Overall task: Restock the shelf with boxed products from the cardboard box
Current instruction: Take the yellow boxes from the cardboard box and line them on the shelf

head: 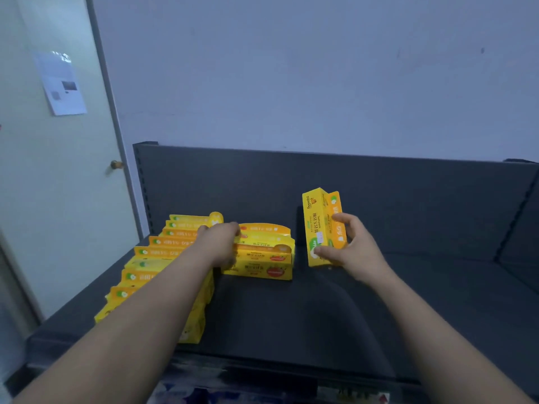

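Your right grip [358, 252] pinches upright boxes [319, 223], long axis vertical | shelved row [262, 265] lies to its left | your left grip [221, 240] rests there, closure unclear.

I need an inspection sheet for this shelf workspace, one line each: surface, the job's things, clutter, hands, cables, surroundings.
Surface: dark grey shelf with a back panel.
Job's things: row of green-marked toothpaste boxes standing at the left; red-marked toothpaste boxes beside it; two upright toothpaste boxes further right; cardboard box not seen.
Clutter: blurred coloured items below the shelf's front edge, not identifiable.
Hands: left hand rests where the two groups meet, grip unclear; right hand grips the upright toothpaste boxes.
Cables: nothing seen.
Surroundings: pale door with knob and paper sheet at the left; plain wall behind.
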{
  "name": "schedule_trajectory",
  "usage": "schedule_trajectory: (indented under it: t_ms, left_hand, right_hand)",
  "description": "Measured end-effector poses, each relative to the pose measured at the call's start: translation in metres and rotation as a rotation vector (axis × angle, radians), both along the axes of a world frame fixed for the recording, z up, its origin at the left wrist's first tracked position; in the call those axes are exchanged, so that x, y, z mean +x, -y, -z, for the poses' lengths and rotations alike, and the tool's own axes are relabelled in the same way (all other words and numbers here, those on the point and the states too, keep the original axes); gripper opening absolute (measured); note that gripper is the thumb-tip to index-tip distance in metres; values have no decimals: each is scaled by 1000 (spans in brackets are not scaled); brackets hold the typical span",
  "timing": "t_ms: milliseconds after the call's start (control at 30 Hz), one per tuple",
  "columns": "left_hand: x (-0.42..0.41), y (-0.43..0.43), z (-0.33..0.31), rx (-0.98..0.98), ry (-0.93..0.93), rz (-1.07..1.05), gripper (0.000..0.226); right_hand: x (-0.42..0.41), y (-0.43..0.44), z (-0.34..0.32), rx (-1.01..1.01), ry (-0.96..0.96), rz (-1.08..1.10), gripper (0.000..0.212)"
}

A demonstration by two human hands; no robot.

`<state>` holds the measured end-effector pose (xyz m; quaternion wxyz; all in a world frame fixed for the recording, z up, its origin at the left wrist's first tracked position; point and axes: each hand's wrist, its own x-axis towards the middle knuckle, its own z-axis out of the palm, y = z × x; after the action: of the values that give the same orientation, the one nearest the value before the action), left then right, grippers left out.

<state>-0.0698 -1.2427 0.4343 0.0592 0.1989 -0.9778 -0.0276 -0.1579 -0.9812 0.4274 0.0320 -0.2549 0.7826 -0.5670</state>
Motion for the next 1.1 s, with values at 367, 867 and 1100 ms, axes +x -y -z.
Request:
schedule_trajectory:
  t_ms: [367,867,1100]
  left_hand:
    - [63,65,-27,344,-430,-107,36]
    - [81,187,5,674,-420,-229,34]
    - [61,196,21,795,-389,-160,9]
  right_hand:
    - [-5,79,-30,31,-63,-95,98]
    - [-12,253,-62,392,-412,-148,62]
    - [-11,290,-44,521,-612,-159,50]
